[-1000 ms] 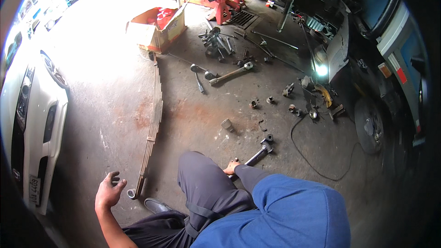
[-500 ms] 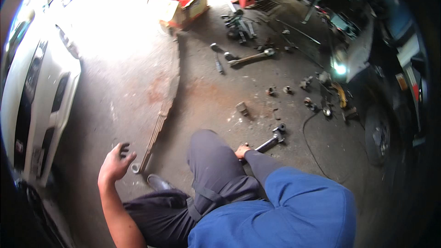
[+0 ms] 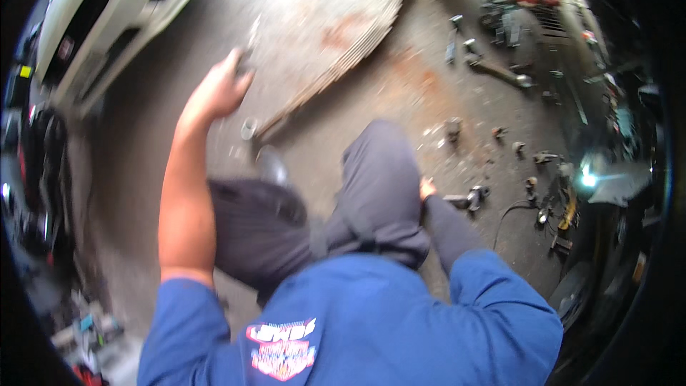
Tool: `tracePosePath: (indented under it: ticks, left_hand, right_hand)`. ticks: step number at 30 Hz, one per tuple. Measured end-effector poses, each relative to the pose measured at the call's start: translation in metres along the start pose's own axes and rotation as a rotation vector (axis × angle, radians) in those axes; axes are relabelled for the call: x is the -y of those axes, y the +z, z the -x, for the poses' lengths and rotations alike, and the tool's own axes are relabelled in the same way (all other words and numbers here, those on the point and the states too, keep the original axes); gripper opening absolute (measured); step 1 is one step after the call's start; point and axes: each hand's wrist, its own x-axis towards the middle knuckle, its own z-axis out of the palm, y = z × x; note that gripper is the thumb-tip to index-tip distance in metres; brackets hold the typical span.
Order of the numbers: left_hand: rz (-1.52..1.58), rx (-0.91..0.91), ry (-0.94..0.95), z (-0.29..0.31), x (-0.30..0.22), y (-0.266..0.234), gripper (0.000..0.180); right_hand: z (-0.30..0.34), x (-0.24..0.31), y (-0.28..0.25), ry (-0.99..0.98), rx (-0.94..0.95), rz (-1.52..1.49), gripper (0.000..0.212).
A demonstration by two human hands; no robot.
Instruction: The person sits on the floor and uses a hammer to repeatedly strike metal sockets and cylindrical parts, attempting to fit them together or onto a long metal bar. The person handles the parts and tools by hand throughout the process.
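Head view, and the picture is smeared with motion. The left hand [image 3: 214,93] is raised out in front, fingers curled around a small dark part [image 3: 245,57] that pokes out just past the fingertips; what kind of part it is cannot be told through the blur. Just beyond and to the right of that grip lies a long rusty leaf spring [image 3: 343,64], running slantwise across the concrete floor [image 3: 400,100], its near end beside a small round metal ring [image 3: 249,129]. Further out from the hand, on the far left, sits a white car [image 3: 107,21]. The right hand [image 3: 427,188] is down by the bent knee, mostly hidden behind the grey trouser leg [image 3: 379,186], so whether it is closed or open cannot be told; a dark metal tool [image 3: 468,199] lies just beside it. Loose bolts and tools [image 3: 486,64] lie scattered well beyond.
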Motion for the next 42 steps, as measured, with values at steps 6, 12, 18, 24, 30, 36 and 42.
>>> tracePosePath:
  ticks: [6,12,18,24,30,36,42]
  left_hand:
    - [0.148,0.019,-0.135,0.003,-0.004,-0.002,0.049]
    - [0.111,0.07,-0.146,0.012,-0.015,-0.008,0.048]
    - [0.117,0.056,-0.126,0.012,-0.011,-0.005,0.048]
    - [0.097,0.089,-0.12,0.01,-0.011,-0.006,0.048]
    - [0.094,0.145,-0.159,0.01,-0.017,-0.011,0.047]
    - [0.105,0.155,-0.174,0.013,-0.019,-0.011,0.046]
    - [0.107,0.184,-0.177,0.017,-0.019,-0.012,0.048]
  right_hand:
    - [0.029,-0.009,-0.02,-0.37,-0.134,-0.311,0.048]
    - [0.051,-0.001,-0.04,-0.404,-0.129,-0.29,0.057]
    - [0.027,-0.008,-0.02,-0.28,-0.141,-0.373,0.057]
    - [0.021,-0.013,-0.021,-0.359,-0.099,-0.208,0.052]
    - [0.021,-0.003,-0.017,-0.172,-0.237,-0.285,0.047]
    - [0.025,0.009,-0.018,-0.277,-0.17,-0.076,0.045]
    - [0.024,0.016,-0.025,-0.205,-0.154,-0.208,0.05]
